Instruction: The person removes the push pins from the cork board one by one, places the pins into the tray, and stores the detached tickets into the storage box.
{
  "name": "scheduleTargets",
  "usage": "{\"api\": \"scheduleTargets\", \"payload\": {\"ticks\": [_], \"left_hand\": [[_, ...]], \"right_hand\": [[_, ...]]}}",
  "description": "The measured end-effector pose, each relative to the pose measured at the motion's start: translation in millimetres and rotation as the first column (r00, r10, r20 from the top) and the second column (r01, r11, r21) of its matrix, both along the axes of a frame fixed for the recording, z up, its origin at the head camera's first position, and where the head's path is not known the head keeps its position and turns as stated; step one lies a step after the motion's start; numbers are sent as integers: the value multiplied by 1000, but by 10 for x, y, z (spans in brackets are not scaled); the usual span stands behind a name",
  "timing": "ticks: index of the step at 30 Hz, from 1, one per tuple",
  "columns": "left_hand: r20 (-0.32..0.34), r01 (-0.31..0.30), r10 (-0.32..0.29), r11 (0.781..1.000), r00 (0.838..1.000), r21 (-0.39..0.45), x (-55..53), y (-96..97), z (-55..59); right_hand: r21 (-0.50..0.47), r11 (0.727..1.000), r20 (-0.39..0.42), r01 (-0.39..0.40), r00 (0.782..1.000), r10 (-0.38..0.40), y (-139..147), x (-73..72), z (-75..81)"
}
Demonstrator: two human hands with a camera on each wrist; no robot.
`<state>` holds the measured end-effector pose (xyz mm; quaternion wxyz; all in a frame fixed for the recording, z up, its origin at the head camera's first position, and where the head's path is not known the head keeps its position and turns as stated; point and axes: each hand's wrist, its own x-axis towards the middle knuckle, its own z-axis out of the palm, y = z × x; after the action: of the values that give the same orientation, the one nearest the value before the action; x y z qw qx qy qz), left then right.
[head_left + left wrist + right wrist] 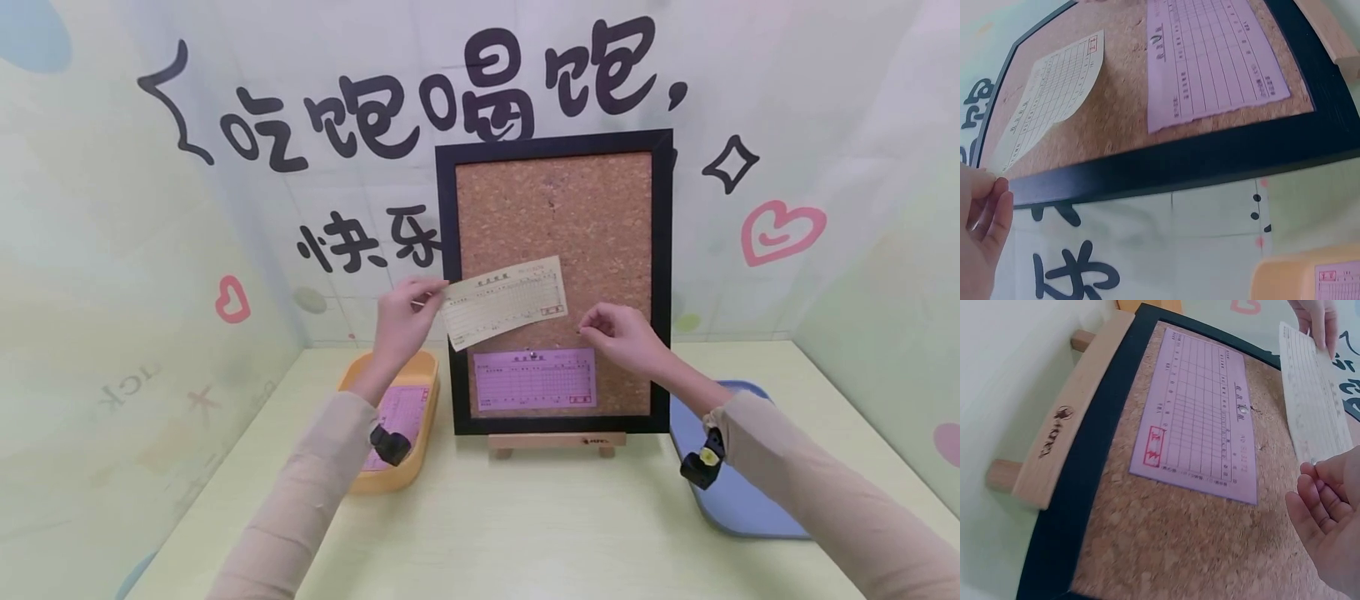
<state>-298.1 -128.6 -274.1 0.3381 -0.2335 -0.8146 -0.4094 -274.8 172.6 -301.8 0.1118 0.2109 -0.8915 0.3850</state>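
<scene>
Nearest us is the pale table [570, 533]. On its right sits a blue tray [738, 500], and on its left an orange bin [390, 482] holding purple slips [397, 417]; we should keep our sleeves off both. Farther in, a wooden ledge [540, 442] stands under the black-framed corkboard [555, 217], and low on the cork a purple slip [535, 387] hangs from a silver pin [533, 355] at its top edge.

Above that, our left hand [405, 312] pinches the left end of a cream slip [504, 304] between thumb and fingers. The cream slip tilts, its right end higher, with its left end overlapping the frame; it bows rather than lying flat on the cork. Our right hand [622, 337], just beside its right end, has thumb and finger pressed together on a small shiny tack [1313, 462]; whether they touch the paper, we cannot tell.

The step looks like fixing the cream slip to the board. We would do well to level it first, shift it right so no paper covers the frame, and flatten it before pressing. The tack should go in square, through the top edge, clear of the print. A light push suits a board leaning before the far wall [360, 50].
</scene>
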Motion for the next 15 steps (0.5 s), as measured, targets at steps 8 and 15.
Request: {"api": "scheduleTargets", "payload": {"ticks": [8, 15], "left_hand": [[39, -76, 72, 993, 997, 91, 92, -336, 31], [41, -149, 145, 981, 989, 125, 190, -629, -15]], "right_hand": [[0, 1000, -23, 7, 1000, -7, 223, 124, -92], [-9, 1000, 17, 20, 1000, -20, 461, 196, -188]]}}
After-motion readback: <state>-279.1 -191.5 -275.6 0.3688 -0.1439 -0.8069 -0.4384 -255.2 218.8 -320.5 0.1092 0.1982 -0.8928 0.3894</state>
